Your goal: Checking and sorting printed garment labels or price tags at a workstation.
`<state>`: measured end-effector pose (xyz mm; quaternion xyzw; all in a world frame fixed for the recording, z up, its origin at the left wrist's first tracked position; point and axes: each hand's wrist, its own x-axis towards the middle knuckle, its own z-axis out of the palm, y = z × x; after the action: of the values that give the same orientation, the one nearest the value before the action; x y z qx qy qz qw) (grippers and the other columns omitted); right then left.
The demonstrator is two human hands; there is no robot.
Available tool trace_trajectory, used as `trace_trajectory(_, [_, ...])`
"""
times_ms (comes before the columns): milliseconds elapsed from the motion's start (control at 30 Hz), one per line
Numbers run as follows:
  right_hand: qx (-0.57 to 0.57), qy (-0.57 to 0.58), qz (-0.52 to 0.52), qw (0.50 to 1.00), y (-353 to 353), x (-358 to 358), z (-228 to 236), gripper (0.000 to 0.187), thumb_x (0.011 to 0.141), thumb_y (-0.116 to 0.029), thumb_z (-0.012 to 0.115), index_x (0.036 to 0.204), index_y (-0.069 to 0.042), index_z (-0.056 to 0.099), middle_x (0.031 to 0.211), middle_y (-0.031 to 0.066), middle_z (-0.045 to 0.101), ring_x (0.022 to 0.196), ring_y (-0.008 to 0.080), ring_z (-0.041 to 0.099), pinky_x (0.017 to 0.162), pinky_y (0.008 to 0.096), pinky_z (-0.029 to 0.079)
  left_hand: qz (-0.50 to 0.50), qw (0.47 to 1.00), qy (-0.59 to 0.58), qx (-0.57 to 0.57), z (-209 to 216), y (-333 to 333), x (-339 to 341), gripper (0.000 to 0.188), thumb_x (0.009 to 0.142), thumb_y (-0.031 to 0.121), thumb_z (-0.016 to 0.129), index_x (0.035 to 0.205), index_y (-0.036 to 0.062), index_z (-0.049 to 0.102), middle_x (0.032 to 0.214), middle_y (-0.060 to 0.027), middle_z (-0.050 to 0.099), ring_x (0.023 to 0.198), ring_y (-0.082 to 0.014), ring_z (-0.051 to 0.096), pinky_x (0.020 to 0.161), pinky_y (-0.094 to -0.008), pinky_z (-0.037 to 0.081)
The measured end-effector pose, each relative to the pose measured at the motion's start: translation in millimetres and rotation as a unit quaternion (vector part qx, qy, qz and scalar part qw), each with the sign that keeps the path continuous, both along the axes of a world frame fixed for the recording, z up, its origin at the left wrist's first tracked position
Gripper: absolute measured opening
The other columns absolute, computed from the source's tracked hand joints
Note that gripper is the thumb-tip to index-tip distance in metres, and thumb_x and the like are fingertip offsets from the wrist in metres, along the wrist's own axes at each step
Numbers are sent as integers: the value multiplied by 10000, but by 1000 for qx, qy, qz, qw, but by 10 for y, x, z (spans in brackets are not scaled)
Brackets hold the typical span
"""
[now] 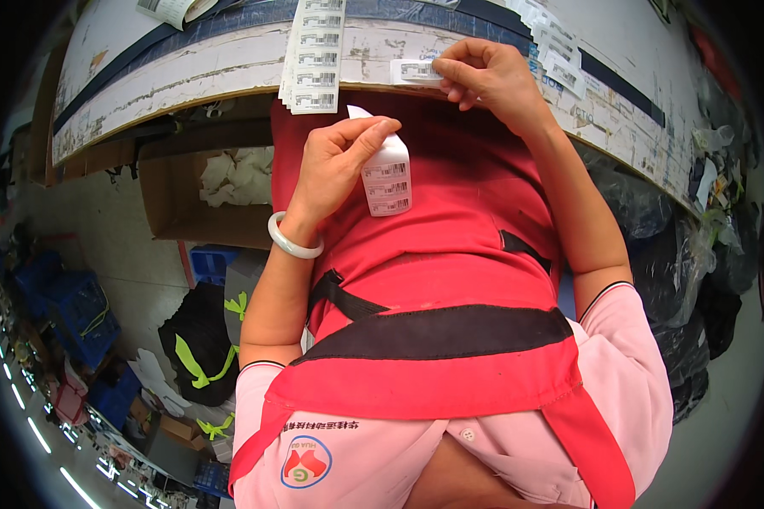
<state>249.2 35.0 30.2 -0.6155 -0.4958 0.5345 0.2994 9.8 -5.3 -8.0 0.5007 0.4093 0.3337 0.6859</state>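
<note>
My left hand (339, 165) pinches the top of a strip of barcode stickers (388, 188), which hangs over my red apron just off the table edge. At the table's near edge my right hand (492, 81) has its thumb and forefinger closed on the end of a small white tag with a barcode sticker (418, 71). That tag lies on the worn white tabletop. Between the hands and farther left, a long stack of barcode sticker strips (317, 58) overhangs the table edge.
More barcode-stickered tags (562, 64) lie in a spread row at the right of the table (204, 81). Below the table on the left stands an open cardboard box (178, 199) with crumpled paper. Black plastic bags (662, 263) are piled at the right.
</note>
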Motion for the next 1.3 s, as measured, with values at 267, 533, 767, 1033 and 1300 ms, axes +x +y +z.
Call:
trace_trajectory(267, [12,-23,9,1000,-1,-27,8,199,894,-185,629,919,11,652,737,30,638,635,79,613,570,224,534,3,1000,5,2,-23,-10,8,269,945,213,618,1063,-14,699,903,-26,690,781,-53,569,667,-196,457])
trace_trajectory(533, [50,-85,31,995,-8,-52,-3,197,921,-200,619,928,-6,650,735,15,628,603,59,583,550,200,511,9,1000,8,-2,-8,-10,19,261,955,202,599,1068,-11,699,897,-20,682,782,-49,559,660,-194,447])
trace_trajectory(767, [72,26,-43,996,-233,282,102,230,934,-233,619,950,-8,660,726,12,625,601,65,585,538,204,494,4,998,-43,-44,76,-50,26,297,915,116,637,1197,24,638,990,-5,662,739,-18,527,594,-168,408])
trace_trajectory(1033, [141,-221,-198,945,-399,1502,-189,264,831,-289,733,897,-40,678,706,-1,633,602,65,577,542,231,468,5,992,-48,-113,197,-83,-18,259,895,78,650,1148,23,663,827,6,650,550,-13,458,483,-159,342])
trace_trajectory(1300, [192,-447,-144,861,-378,1131,-71,392,808,-307,731,1109,-90,604,722,49,611,675,180,609,618,304,484,-3,996,-39,-86,233,-97,4,264,899,76,642,1158,24,657,818,3,648,562,-19,486,497,-164,379])
